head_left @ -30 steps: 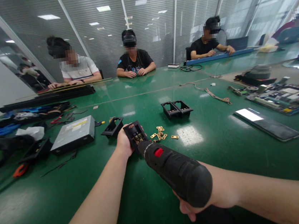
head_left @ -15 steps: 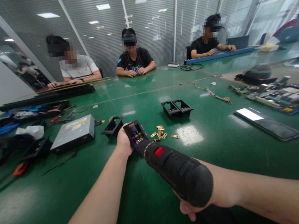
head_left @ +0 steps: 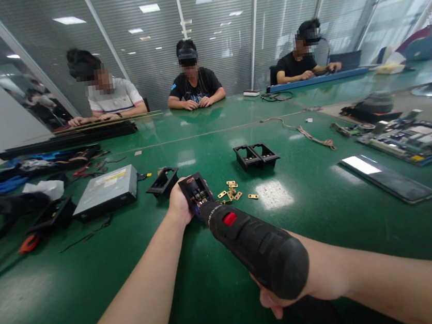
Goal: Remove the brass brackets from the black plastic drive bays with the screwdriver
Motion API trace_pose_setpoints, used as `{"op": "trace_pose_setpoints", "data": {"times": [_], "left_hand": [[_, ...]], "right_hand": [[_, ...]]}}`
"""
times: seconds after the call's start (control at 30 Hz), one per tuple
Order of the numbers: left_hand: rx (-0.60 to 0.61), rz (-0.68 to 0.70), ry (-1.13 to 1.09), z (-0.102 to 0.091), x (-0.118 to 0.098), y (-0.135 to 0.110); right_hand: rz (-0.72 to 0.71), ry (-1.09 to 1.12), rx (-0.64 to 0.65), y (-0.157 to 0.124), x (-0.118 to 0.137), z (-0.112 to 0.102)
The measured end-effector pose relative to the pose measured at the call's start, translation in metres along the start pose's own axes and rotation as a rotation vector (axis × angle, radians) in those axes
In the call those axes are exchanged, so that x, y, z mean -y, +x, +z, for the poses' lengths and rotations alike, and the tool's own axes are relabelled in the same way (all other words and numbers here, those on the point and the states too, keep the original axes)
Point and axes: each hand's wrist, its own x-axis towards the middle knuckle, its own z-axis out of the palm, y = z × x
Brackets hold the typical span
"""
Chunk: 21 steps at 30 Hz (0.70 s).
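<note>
At the centre of the frame the left hand [head_left: 180, 205] props a small black housing [head_left: 195, 191] on edge on the table [head_left: 216, 297], fingers wrapped round its left side. It looks like light, stiff moulded plastic with small metal contacts inside; best held by the outer walls, as here. The right hand [head_left: 293, 291], lower right, has its fingers closed on a black power driver [head_left: 257, 248] whose tip points into the housing. Just right of it lie loose brass plates [head_left: 232, 192]; further up, two empty housings [head_left: 255, 156]. An optical drive [head_left: 106, 192] sits left. Three people sit along the far edge.
</note>
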Motion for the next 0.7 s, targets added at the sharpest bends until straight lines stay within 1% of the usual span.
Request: {"op": "trace_pose_setpoints", "data": {"times": [0.2,0.4,0.6,0.7], "left_hand": [[-0.005,0.002,0.001,0.0008,-0.0003,0.0003],[-0.012,-0.01,-0.028,0.0011,0.0001,0.0],[-0.005,-0.004,0.01,0.0002,0.0006,0.0003],[0.003,0.004,0.02,-0.0003,0.0007,0.0007]], "right_hand": [[-0.008,-0.042,0.005,0.0008,-0.001,-0.0002],[-0.058,-0.058,-0.076,-0.0008,-0.0012,0.0075],[-0.031,-0.093,-0.047,-0.0019,0.0026,0.0079],[-0.041,-0.072,-0.044,-0.0012,0.0025,0.0068]]}}
